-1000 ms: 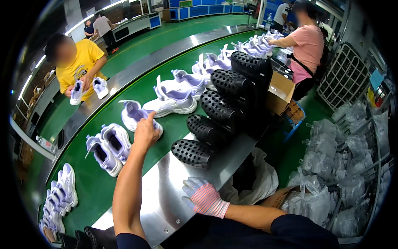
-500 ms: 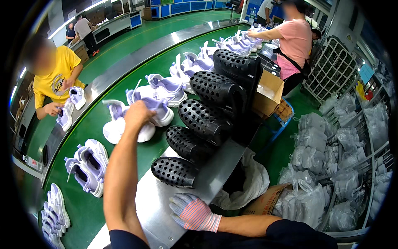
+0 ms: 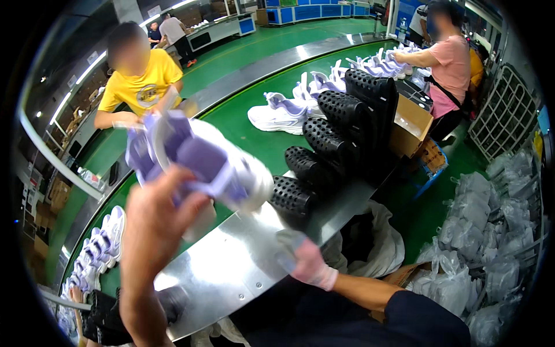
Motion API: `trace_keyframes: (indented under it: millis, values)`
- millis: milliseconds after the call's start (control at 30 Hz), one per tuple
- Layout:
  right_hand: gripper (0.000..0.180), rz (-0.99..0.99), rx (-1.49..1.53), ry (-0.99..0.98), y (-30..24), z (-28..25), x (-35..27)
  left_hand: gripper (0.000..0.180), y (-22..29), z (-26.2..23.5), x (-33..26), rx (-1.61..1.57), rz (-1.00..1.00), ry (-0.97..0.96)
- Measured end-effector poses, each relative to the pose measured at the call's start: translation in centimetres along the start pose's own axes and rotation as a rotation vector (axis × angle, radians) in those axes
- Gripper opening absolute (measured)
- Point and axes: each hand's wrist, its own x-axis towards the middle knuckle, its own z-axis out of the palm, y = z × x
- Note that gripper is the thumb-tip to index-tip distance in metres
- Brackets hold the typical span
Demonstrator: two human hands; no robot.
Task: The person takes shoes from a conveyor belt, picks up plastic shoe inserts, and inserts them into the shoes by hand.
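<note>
My bare left hand (image 3: pixel 156 214) grips a pair of white and lilac sneakers (image 3: pixel 202 159) by the collars, thumb inside, and holds them up over the green belt and metal table. Both shoes are blurred, and one partly hides the other. My right hand (image 3: pixel 306 260), in a pale glove with coloured fingertips, hovers over or rests on the metal table edge; motion smears its fingers. Beyond it, several black perforated shoe-shaped forms (image 3: pixel 292 194) stand in a row, toes toward the belt. Another white and lilac sneaker (image 3: pixel 277 115) sits on the belt behind them.
A metal table (image 3: pixel 231 260) lies before me, with a green belt (image 3: pixel 231 136) curving past. More sneakers (image 3: pixel 104 237) stand at the left. A person in yellow (image 3: pixel 141 81) and one in pink (image 3: pixel 451 63) work across and beyond. A cardboard box (image 3: pixel 407 127), a white sack (image 3: pixel 387 240) and bagged items (image 3: pixel 468 220) are at the right.
My left hand has lifted the pair of sneakers off the belt and brought it nearer. My right hand has moved from the table toward the black forms, and the view has turned left.
</note>
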Motion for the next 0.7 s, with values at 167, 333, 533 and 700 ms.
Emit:
trace_keyframes:
  millis: [167, 333, 533, 700]
  values:
    - [0.081, -0.107, 0.085, 0.045, -8.4, -4.5, 0.5, 0.029, -0.4, 5.2, -11.7, 0.195, -0.147, -0.133]
    - [0.065, -0.153, -0.205, -0.216, -5.5, 1.2, -1.6, 0.055, -2.6, 11.6, -18.4, 0.127, -0.28, -0.215]
    - [0.05, -0.306, -0.346, 0.146, -8.6, -9.2, 5.2, 0.065, -2.9, 7.7, -23.0, 0.26, -0.257, 0.141]
    - [0.065, -0.06, -1.047, 0.485, 0.7, -22.3, 16.2, 0.058, -3.4, 7.1, -18.2, 0.141, -0.208, 0.33]
